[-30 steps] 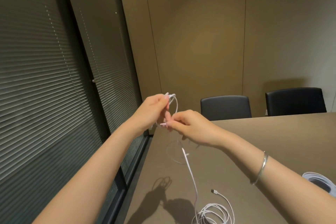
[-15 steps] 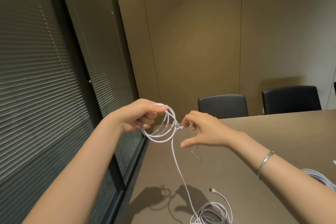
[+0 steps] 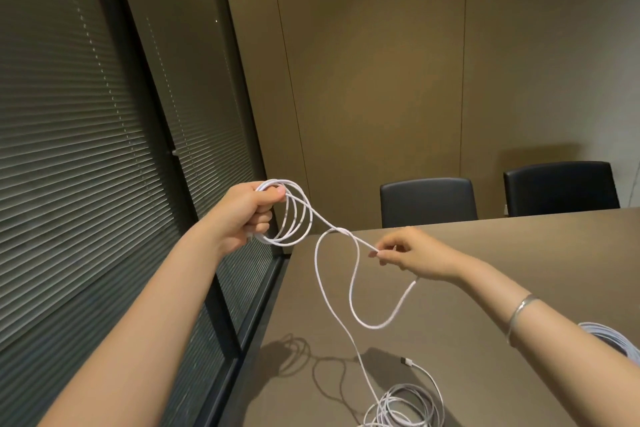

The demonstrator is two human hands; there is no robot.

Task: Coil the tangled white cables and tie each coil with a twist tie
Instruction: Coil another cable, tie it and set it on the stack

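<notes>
My left hand (image 3: 247,215) grips a small coil of white cable (image 3: 294,215), several loops held in the air past the table's left edge. From the coil the cable runs right to my right hand (image 3: 407,250), which pinches it between thumb and fingertips above the table. Below that pinch a slack loop (image 3: 374,322) hangs down, and the cable drops to a loose pile (image 3: 401,406) on the brown table (image 3: 485,288). A plug end (image 3: 407,361) lies beside the pile. No twist tie is visible.
A second white cable bundle (image 3: 613,340) lies at the right edge behind my right forearm. Two black chairs (image 3: 427,201) (image 3: 559,189) stand at the table's far side. Dark slatted blinds (image 3: 86,149) line the wall on the left, close to the table edge.
My hands have drawn apart: the right hand slid rightward along the cable and now pinches it farther from the coil. The coil in my left hand has grown by a loop or more.
</notes>
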